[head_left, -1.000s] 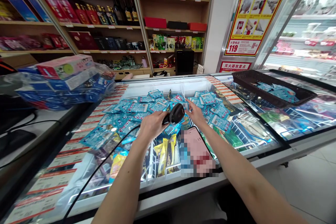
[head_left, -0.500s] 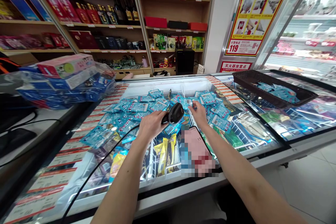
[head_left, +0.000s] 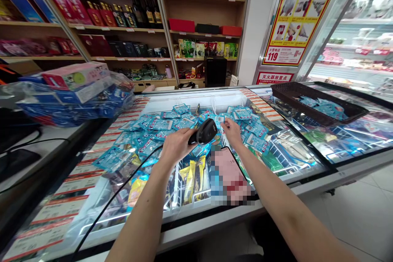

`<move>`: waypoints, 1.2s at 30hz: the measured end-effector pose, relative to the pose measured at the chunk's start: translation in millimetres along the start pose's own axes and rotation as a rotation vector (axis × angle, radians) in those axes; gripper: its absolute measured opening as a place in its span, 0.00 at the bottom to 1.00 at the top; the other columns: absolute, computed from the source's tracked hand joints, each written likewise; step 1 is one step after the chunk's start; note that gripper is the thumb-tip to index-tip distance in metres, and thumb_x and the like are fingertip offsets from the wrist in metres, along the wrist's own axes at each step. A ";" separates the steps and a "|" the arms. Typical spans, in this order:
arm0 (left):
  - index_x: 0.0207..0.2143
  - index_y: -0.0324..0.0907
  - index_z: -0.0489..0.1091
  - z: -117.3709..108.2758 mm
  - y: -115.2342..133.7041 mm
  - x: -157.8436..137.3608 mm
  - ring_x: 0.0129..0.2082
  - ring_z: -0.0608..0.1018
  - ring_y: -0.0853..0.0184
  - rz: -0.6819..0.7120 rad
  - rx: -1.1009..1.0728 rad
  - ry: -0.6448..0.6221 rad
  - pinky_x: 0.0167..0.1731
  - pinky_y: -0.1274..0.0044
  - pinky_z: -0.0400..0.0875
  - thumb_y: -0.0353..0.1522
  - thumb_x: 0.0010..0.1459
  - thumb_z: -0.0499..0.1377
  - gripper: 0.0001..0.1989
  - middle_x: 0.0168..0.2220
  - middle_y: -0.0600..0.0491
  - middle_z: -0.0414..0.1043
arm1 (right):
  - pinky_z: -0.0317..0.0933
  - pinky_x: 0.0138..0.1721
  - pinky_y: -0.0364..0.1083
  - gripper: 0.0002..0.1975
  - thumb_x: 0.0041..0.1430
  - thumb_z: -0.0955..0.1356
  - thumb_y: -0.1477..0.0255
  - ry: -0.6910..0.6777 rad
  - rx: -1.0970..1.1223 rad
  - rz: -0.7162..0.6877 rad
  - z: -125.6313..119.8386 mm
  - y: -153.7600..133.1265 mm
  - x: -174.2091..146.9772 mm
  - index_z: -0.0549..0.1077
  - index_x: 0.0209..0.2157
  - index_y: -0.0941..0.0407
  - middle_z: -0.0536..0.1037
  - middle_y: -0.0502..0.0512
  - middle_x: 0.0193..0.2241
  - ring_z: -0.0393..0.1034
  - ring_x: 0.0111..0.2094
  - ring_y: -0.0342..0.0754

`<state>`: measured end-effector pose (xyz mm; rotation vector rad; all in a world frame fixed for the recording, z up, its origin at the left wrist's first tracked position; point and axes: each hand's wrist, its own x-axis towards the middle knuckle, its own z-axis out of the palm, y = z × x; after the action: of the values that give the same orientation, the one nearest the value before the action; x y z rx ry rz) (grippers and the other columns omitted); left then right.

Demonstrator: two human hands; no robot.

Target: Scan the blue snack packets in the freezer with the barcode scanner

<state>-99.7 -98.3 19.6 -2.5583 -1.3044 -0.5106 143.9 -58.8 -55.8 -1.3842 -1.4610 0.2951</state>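
Note:
My left hand [head_left: 177,145] is wrapped round the handle of a black corded barcode scanner [head_left: 207,131], whose head points right, toward my other hand. Between the fingertips of my right hand [head_left: 232,132] is the edge of a small blue packet [head_left: 219,119] with a white label. Many similar blue packets [head_left: 162,124] lie spread over the glass top of a chest freezer [head_left: 101,209]. Just below my right hand, a phone [head_left: 231,168] rests on the glass, its pink screen partly blurred out and showing 16. The scanner's cable [head_left: 118,190] runs down past my left forearm.
A dark brown basket [head_left: 285,94] at the right holds more blue packets. Plastic-wrapped boxes [head_left: 76,92] sit at the left by the price-tag strips [head_left: 72,193]. Shelves with boxes and bottles [head_left: 123,28] stand behind the freezer, beside a red fire sign [head_left: 302,16].
The number on the phone screen has gone from 15 to 16. The scanner head is turned slightly and a little nearer my right hand. Both hands keep their hold.

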 end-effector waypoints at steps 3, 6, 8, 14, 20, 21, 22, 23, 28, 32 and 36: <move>0.48 0.47 0.66 1.9 0.4 0.5 0.39 0.75 0.63 0.011 0.000 -0.010 0.30 0.76 0.63 0.37 0.53 0.54 0.18 0.41 0.53 0.73 | 0.63 0.33 0.46 0.12 0.57 0.62 0.64 0.004 0.003 -0.011 -0.4 -0.7 -1.0 0.71 0.38 0.56 0.75 0.53 0.29 0.70 0.31 0.48; 0.47 0.47 0.66 4.7 0.4 2.0 0.38 0.75 0.63 0.012 0.006 -0.012 0.29 0.76 0.63 0.37 0.53 0.54 0.17 0.40 0.53 0.73 | 0.62 0.33 0.45 0.12 0.58 0.61 0.64 -0.003 -0.015 -0.021 -0.9 -2.1 -1.8 0.71 0.38 0.55 0.76 0.53 0.30 0.70 0.32 0.49; 0.47 0.48 0.66 6.0 0.8 3.3 0.38 0.75 0.63 0.012 0.012 -0.015 0.29 0.76 0.63 0.38 0.54 0.54 0.17 0.40 0.54 0.73 | 0.62 0.33 0.45 0.12 0.58 0.61 0.64 -0.005 -0.032 -0.028 -1.2 -2.9 -1.9 0.71 0.38 0.55 0.75 0.53 0.29 0.70 0.32 0.48; 0.49 0.49 0.64 5.7 3.6 5.6 0.39 0.74 0.64 0.020 0.005 -0.037 0.31 0.77 0.63 0.37 0.54 0.54 0.18 0.43 0.54 0.73 | 0.60 0.34 0.45 0.10 0.58 0.61 0.65 -0.006 -0.087 -0.057 -2.3 -6.0 -1.3 0.70 0.35 0.55 0.75 0.52 0.27 0.68 0.29 0.47; 0.47 0.48 0.65 6.6 2.4 5.3 0.38 0.74 0.63 0.004 0.027 -0.031 0.30 0.76 0.63 0.38 0.53 0.54 0.18 0.41 0.53 0.73 | 0.59 0.34 0.45 0.11 0.59 0.60 0.65 -0.006 -0.095 -0.072 -2.6 -6.5 -1.6 0.71 0.36 0.55 0.75 0.53 0.30 0.68 0.29 0.48; 0.47 0.48 0.65 7.1 1.8 5.4 0.38 0.75 0.63 0.006 0.029 -0.027 0.30 0.76 0.63 0.37 0.53 0.54 0.18 0.41 0.53 0.73 | 0.59 0.33 0.45 0.12 0.59 0.60 0.65 -0.010 -0.091 -0.071 -2.4 -6.5 -1.7 0.70 0.36 0.55 0.75 0.53 0.29 0.67 0.28 0.47; 0.47 0.48 0.65 7.6 1.1 5.6 0.38 0.75 0.63 0.009 0.031 -0.022 0.30 0.76 0.63 0.37 0.53 0.55 0.18 0.41 0.54 0.73 | 0.59 0.32 0.45 0.12 0.59 0.60 0.65 -0.014 -0.088 -0.070 -2.1 -6.5 -1.8 0.70 0.36 0.55 0.75 0.52 0.29 0.67 0.28 0.47; 0.47 0.48 0.65 8.1 0.6 5.7 0.38 0.75 0.63 0.014 0.031 -0.018 0.29 0.76 0.63 0.37 0.53 0.55 0.18 0.41 0.54 0.73 | 0.59 0.31 0.45 0.12 0.59 0.60 0.65 -0.017 -0.088 -0.070 -1.9 -6.5 -1.8 0.70 0.36 0.55 0.74 0.52 0.29 0.67 0.28 0.47; 0.48 0.48 0.64 9.2 -0.2 6.2 0.38 0.75 0.63 0.033 0.028 -0.018 0.29 0.76 0.62 0.38 0.53 0.55 0.18 0.41 0.54 0.73 | 0.58 0.32 0.44 0.10 0.58 0.61 0.66 0.005 -0.108 -0.094 -1.8 -6.9 -0.5 0.70 0.32 0.55 0.73 0.52 0.26 0.66 0.28 0.47; 0.47 0.48 0.64 8.9 0.5 5.8 0.39 0.74 0.62 0.034 0.031 -0.018 0.29 0.76 0.62 0.38 0.53 0.55 0.18 0.41 0.53 0.73 | 0.60 0.33 0.45 0.11 0.58 0.61 0.65 0.000 -0.069 -0.093 -1.3 -5.2 0.2 0.71 0.35 0.56 0.73 0.52 0.26 0.67 0.28 0.47; 0.48 0.48 0.64 9.9 -2.3 4.8 0.40 0.74 0.62 0.023 0.046 -0.013 0.29 0.75 0.63 0.38 0.54 0.53 0.18 0.41 0.53 0.73 | 0.64 0.35 0.47 0.15 0.57 0.62 0.64 0.013 -0.008 -0.052 0.1 -2.2 0.3 0.70 0.42 0.56 0.75 0.55 0.31 0.69 0.33 0.49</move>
<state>-96.9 -90.0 12.5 -2.5394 -1.2746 -0.4553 142.6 -59.1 -54.0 -1.3500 -1.4860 0.2471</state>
